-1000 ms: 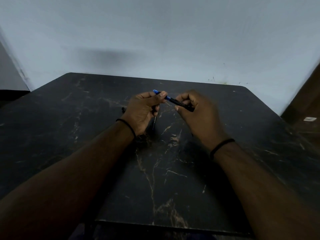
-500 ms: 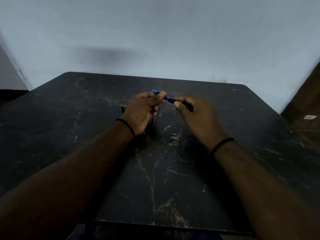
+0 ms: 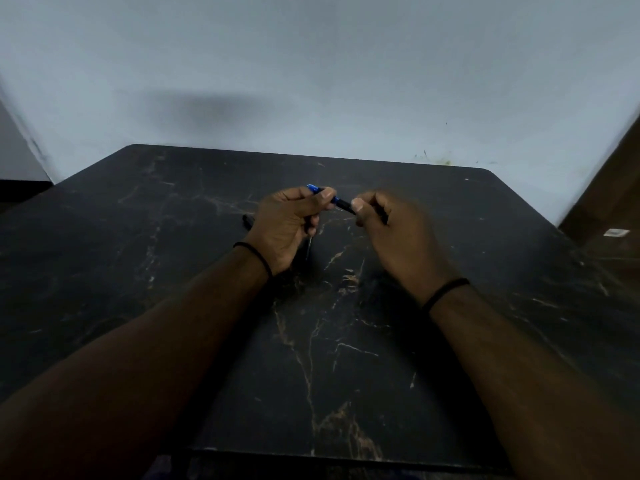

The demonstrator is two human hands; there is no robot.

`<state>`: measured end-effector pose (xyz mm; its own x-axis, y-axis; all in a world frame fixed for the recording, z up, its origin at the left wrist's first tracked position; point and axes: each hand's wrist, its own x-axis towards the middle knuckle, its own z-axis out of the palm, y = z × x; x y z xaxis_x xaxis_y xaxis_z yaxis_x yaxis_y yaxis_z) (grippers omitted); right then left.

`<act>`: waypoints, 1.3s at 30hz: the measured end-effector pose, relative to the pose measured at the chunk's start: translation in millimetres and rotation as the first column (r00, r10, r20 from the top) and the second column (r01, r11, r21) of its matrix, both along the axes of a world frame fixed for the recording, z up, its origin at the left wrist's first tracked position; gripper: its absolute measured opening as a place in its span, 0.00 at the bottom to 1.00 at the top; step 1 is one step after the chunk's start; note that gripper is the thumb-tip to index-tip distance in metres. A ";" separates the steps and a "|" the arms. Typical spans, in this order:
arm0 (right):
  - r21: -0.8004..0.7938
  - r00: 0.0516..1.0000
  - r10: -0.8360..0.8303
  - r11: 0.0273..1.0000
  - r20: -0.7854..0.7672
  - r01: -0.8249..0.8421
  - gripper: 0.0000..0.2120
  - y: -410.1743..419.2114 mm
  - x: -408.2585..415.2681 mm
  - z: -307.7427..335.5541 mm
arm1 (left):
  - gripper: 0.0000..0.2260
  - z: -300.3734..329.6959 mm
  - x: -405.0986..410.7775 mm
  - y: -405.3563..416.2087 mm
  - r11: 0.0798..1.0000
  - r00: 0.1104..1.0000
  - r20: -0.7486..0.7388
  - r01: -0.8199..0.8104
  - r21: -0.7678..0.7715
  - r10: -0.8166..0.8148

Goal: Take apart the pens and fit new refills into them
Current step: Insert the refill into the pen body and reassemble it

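A pen (image 3: 341,202) with a blue upper part and a black lower part is held above the middle of the black marble-patterned table (image 3: 173,271). My left hand (image 3: 289,225) pinches its blue end between thumb and fingers. My right hand (image 3: 391,233) grips the black end, and most of that end is hidden inside the fingers. A thin dark refill (image 3: 308,249) pokes down from under my left hand; whether the hand holds it is unclear. Another dark pen piece (image 3: 247,221) lies on the table just left of my left hand, partly hidden by it.
The table stands against a pale wall (image 3: 311,81). Its near edge (image 3: 311,457) runs below my forearms. A brown wooden surface (image 3: 609,202) with a small white object (image 3: 615,232) is at the far right.
My right hand has slid along the pen toward my left hand, covering more of the black part. The left hand has stayed nearly still.
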<state>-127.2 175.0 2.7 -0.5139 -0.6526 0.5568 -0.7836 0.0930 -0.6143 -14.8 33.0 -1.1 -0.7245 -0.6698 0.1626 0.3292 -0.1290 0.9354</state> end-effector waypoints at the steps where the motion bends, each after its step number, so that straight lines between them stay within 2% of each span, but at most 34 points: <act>1: -0.018 0.999 0.016 1.000 0.045 -0.015 0.05 0.1 -0.3 0.3 | 0.10 -0.5 -0.8 -0.1 1.000 1.000 -0.006 0.005 0.007 -0.005; 3: -0.062 0.997 0.037 0.998 0.069 -0.033 0.09 0.9 0.4 -0.9 | 0.09 -0.9 -0.9 -0.3 1.000 1.000 -0.008 0.008 0.009 -0.008; 7: -0.053 0.999 0.036 0.998 0.024 -0.035 0.04 1.2 -0.4 -2.5 | 0.07 -1.3 -0.1 -0.6 1.000 1.000 -0.002 0.004 -0.010 -0.004; 10: -0.015 0.999 0.035 0.999 -0.027 -0.036 0.11 -0.7 -1.2 -3.7 | 0.06 -0.6 0.2 -0.5 1.000 1.000 -0.004 0.004 -0.001 -0.004; 13: -0.057 0.998 0.048 0.997 0.040 -0.046 0.05 -1.0 0.5 -2.9 | 0.07 -0.6 0.1 -0.3 1.000 1.000 -0.008 0.013 -0.006 -0.013; 15: -0.077 0.998 0.050 0.996 0.048 -0.047 0.10 0.1 0.9 -4.1 | 0.05 -0.3 1.2 -0.9 1.000 1.000 -0.009 0.023 0.002 -0.023; 18: -0.067 0.999 0.029 0.997 0.045 -0.026 0.07 -0.3 -1.1 -5.5 | 0.04 0.9 2.2 -0.4 1.000 1.000 -0.009 0.024 -0.006 -0.025; 20: -0.063 1.000 0.014 0.998 0.012 -0.013 0.05 -1.4 -2.2 -6.1 | 0.04 1.6 2.4 0.5 1.000 1.000 -0.017 0.021 -0.013 -0.022; 23: -0.038 0.995 -0.019 0.999 -0.095 0.015 0.11 -3.5 -1.7 -7.2 | 0.04 2.5 3.4 1.7 1.000 1.000 -0.019 0.012 -0.029 -0.013; 26: -0.053 1.000 0.025 0.998 0.012 -0.024 0.06 -3.9 -1.4 -6.7 | 0.04 2.3 3.8 2.6 0.999 0.999 -0.026 0.020 -0.049 -0.021; 28: -0.071 0.997 0.057 0.996 0.054 -0.053 0.11 -2.9 -1.7 -7.7 | 0.05 2.7 3.8 3.5 0.999 1.000 -0.023 0.018 -0.047 -0.019; 33: -0.071 0.999 0.033 0.997 0.001 -0.033 0.05 -3.5 -4.2 -9.1 | 0.04 4.1 3.3 4.8 1.000 1.000 -0.028 0.004 -0.025 -0.004; 36: -0.032 0.998 0.039 0.999 -0.058 -0.041 0.12 -4.7 -4.8 -9.6 | 0.04 4.8 3.9 4.7 1.000 1.000 -0.025 0.001 -0.031 -0.002; 37: -0.029 0.998 0.039 0.999 -0.056 -0.041 0.14 -4.7 -4.0 -8.6 | 0.04 4.8 3.7 4.6 0.999 1.000 -0.024 -0.001 -0.034 0.001; 39: -0.062 0.999 0.048 0.997 0.014 -0.047 0.08 -5.0 -2.8 -7.8 | 0.04 4.5 3.0 5.1 0.999 1.000 -0.022 -0.005 -0.039 0.004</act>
